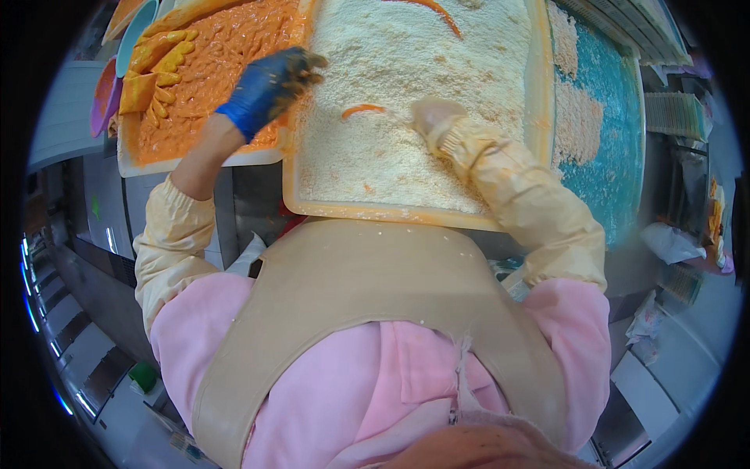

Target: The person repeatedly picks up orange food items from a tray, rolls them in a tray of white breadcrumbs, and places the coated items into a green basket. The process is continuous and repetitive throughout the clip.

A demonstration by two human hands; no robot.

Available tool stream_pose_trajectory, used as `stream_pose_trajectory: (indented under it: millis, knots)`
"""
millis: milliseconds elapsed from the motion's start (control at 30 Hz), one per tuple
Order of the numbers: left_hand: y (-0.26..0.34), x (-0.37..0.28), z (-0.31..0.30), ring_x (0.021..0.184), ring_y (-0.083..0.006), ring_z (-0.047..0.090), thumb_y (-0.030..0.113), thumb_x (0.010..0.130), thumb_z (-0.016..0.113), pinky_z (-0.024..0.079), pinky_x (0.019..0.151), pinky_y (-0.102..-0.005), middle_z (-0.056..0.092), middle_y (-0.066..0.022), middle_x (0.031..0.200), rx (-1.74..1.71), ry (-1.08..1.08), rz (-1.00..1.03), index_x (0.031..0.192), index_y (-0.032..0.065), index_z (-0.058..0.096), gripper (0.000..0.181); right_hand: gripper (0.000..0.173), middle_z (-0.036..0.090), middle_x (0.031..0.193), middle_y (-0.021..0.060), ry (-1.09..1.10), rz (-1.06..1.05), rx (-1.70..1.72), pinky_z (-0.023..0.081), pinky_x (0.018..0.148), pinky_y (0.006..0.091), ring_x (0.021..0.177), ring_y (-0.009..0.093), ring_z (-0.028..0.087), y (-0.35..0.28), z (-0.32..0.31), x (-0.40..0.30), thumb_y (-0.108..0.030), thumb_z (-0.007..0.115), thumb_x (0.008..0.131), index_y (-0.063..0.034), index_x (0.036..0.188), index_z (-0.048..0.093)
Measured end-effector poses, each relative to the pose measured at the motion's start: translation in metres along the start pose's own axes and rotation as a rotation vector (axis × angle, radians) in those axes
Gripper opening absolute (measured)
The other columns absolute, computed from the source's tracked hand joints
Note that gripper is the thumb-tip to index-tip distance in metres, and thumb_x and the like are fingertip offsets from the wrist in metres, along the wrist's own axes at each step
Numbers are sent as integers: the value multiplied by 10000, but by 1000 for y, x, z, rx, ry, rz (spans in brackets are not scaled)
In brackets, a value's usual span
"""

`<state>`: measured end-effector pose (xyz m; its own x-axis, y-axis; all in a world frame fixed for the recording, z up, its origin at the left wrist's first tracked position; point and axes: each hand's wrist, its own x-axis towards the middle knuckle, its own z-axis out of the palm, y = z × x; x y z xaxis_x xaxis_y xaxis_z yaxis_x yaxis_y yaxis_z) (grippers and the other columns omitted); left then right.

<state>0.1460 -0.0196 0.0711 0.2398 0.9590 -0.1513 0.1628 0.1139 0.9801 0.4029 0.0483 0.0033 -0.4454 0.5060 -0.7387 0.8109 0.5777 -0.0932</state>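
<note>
My left hand [266,91], in a blue glove with crumb-caked fingers, hovers by the edge between two trays. It is blurred, and I cannot make out anything in its fingers. To its left is a white tray [205,162] of wet orange-coated pieces [234,58]. On the right, a tray [381,212] holds a deep bed of pale breadcrumbs [363,158]. My right hand [438,117] rests low on the crumbs, its fingers hidden. An orange-coated strip [363,109] lies just left of it, partly crumbed. A second orange strip [442,17] lies at the far side.
Yellow rubber gloves [155,76] drape over the orange tray's left side. Blue and purple bowls [105,102] stand beyond. At right, a blue tray [621,129] carries crumbed slabs [577,123]. Stacked racks [674,116] stand past it.
</note>
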Motion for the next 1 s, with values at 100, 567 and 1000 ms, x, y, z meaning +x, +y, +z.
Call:
stream_pose_trajectory:
  millis: [100,567,1000]
  knots:
    - [-9,-1,-37,874,-191,539,-15,739,499,440,723,-244,544,-94,926,218,186,162,984,53,542,258,354,485,1071,124,150,75,-145,438,734,395,925,225,524,-18,-9,-17,-214,505,757,-57,1072,472]
    - [-110,45,-78,560,-328,509,-24,594,427,392,499,-372,553,-205,657,743,178,114,715,-27,548,172,391,402,1179,139,148,-126,771,398,815,422,1057,255,422,141,-91,-59,-387,550,709,-107,981,548]
    - [-94,68,-78,659,-105,472,101,782,459,393,560,-224,545,-26,828,123,488,-371,976,22,531,222,453,464,1086,124,1107,227,110,396,794,368,968,238,463,421,-104,26,-433,434,772,-80,1052,486]
